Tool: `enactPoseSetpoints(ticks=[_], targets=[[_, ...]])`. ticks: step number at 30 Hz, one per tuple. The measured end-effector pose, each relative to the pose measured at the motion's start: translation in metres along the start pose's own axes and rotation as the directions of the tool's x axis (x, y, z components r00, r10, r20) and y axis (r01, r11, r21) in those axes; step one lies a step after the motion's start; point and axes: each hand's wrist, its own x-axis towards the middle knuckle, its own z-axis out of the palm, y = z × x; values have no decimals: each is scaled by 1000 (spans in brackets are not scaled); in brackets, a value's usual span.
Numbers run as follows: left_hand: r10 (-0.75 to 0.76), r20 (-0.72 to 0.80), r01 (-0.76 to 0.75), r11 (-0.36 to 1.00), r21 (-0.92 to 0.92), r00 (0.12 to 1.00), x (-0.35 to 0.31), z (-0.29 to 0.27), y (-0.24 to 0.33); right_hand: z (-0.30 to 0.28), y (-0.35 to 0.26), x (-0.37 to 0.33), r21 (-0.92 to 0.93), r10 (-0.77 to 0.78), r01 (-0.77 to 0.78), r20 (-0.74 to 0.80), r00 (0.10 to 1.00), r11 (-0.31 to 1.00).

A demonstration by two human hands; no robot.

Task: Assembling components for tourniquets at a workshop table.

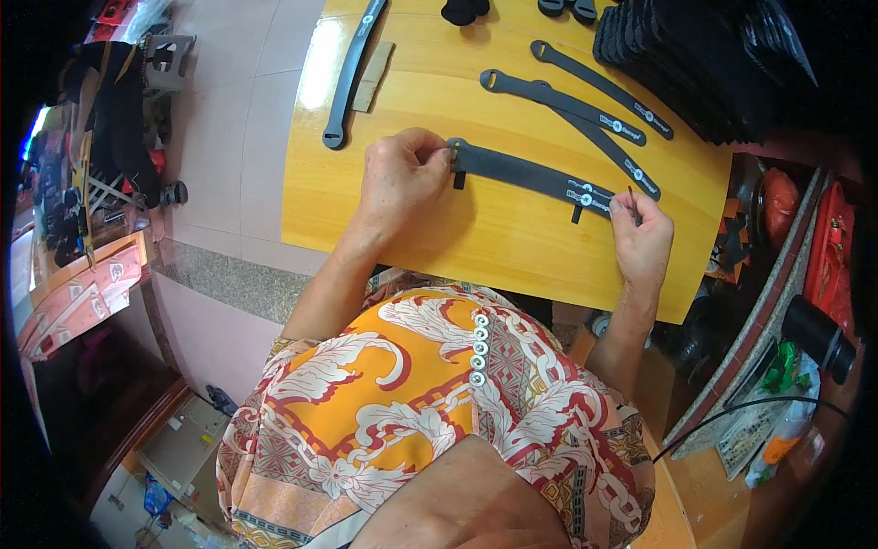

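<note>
A black strap with pale printing stretches between my hands, just above the yellow tabletop. My left hand pinches its left end, and my right hand pinches its right end between thumb and fingers. The printing near the right end shows doubled, so a second strap may lie against it. Small black tabs show along its near edge. Beyond it lie several similar straps, each with a slotted round end, two of them overlapping. Another strap lies left of my left hand.
A brown cardboard strip lies by the left strap. Thick stacks of black straps stand at the table's far right, with dark pieces at the far edge. Right of the yellow table are red bags and a black cable.
</note>
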Motion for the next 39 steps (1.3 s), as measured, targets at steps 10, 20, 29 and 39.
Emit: enactPoseSetpoints(ticks=[10, 20, 29, 39], targets=[[-54, 4, 54, 998, -13, 999, 1, 3, 0, 1, 7, 0, -14, 14, -14, -31, 999, 1000], [51, -60, -48, 998, 41, 997, 2, 8, -2, 3, 4, 1, -40, 26, -28, -58, 998, 999], [23, -58, -19, 997, 76, 998, -1, 5, 2, 8, 0, -1, -131, -26, 13, -94, 995, 991], [27, -5, -26, 990, 138, 1000, 7, -1, -5, 14, -9, -2, -400, -40, -3, -99, 994, 916]])
